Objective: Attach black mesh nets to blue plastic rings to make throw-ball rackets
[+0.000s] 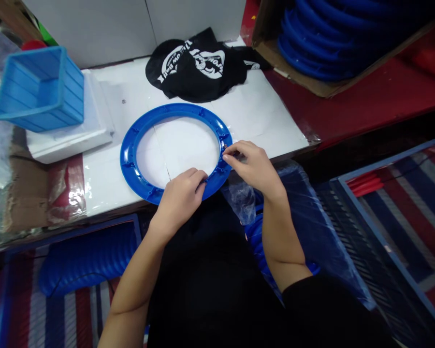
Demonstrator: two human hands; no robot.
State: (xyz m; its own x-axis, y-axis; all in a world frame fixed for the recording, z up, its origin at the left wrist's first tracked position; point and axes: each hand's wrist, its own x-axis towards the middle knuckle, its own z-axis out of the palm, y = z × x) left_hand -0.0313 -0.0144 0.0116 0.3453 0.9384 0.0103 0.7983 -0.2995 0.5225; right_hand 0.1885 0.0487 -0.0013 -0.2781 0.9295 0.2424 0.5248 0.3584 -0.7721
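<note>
A blue plastic ring [128, 153] lies on the white tabletop with its ribbed, hollow side facing up. My left hand [183, 195] is closed on the ring's near rim, thumb and fingers over the edge. On the right side of the ring, my right hand [253, 166] has its thumb and index finger drawn together just above the rim. A tiny coppery piece [225, 146] shows at those fingertips, too small to name. Black fabric pieces with white printing [203, 67] lie behind the ring.
At the left, a light blue plastic bin [39, 92] stands on a white foam block [72, 142]. A cardboard box [319, 87] of blue rings is at the back right. Crates [387, 241] flank me below the table, the left one holding stacked blue rings [90, 261].
</note>
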